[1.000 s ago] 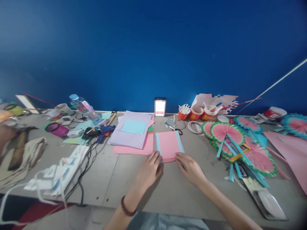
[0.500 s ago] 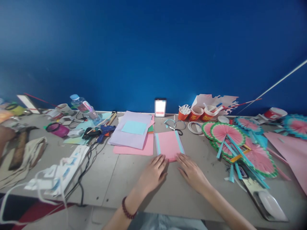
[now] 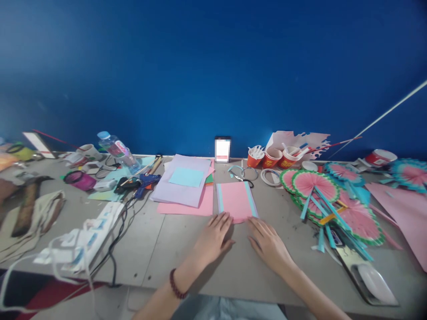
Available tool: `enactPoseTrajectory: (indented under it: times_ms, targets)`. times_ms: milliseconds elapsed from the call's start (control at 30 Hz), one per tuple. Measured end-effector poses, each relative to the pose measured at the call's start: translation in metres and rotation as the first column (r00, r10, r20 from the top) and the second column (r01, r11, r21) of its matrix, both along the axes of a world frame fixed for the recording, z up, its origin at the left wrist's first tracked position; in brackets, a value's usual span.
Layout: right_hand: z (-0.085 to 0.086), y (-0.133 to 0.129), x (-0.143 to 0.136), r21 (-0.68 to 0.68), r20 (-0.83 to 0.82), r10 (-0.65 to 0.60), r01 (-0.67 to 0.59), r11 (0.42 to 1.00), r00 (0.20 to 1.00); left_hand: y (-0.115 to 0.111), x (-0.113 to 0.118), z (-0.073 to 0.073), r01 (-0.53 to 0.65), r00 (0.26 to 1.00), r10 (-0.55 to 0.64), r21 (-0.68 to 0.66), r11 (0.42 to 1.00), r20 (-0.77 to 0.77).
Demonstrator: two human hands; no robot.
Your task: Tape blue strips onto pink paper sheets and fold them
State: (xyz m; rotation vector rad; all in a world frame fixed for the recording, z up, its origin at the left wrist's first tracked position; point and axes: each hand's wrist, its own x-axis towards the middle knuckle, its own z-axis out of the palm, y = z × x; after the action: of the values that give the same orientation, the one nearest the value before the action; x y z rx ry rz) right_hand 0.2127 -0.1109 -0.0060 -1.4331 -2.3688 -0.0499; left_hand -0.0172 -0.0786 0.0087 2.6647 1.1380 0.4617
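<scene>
A pink sheet of paper [image 3: 235, 200] with light blue strips along both sides lies flat on the grey table, its near edge slightly raised or folded. My left hand [image 3: 213, 235] rests with its fingertips on the sheet's near left corner, fingers stretched and the thumb apart. At the near right corner, my right hand [image 3: 269, 243] lies with extended fingers touching the paper. Neither hand is gripping anything. Just beyond the sheet are scissors [image 3: 246, 181] with dark handles. To its left is a stack of lilac paper [image 3: 182, 191] with a small light blue sheet [image 3: 185, 177] on top.
Pink folded-paper fans [image 3: 315, 186] and a white computer mouse [image 3: 375, 282] lie on the right. Red paper cups [image 3: 271, 159] stand by the blue wall. Leftward are a glue gun [image 3: 145, 183], a bottle [image 3: 118, 149], a power strip [image 3: 88, 238] with cables, and a hammer [image 3: 26, 204].
Both hands have shifted very slightly at the near edge of the pink sheet, and the sheet sits a touch further right. Everything else stays in place.
</scene>
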Motion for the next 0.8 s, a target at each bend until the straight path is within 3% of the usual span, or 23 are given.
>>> enactPoseTrajectory:
  times_ms: [233,433,800]
  targets:
    - [-0.002,-0.005,-0.004,0.071,0.004,-0.024,0.023,0.997,1.000,0.000,0.001,0.010,0.003,0.998,-0.004,-0.015,1.000,-0.062]
    - [-0.008,-0.016,-0.005,0.131,-0.002,-0.059,0.058,0.990,0.998,0.001,0.002,0.006,-0.014,0.999,0.015,0.009,1.000,-0.043]
    - [-0.009,-0.016,-0.008,0.078,0.039,-0.084,0.081,0.994,0.996,-0.003,0.003,0.003,0.005,0.996,-0.003,0.026,1.000,-0.084]
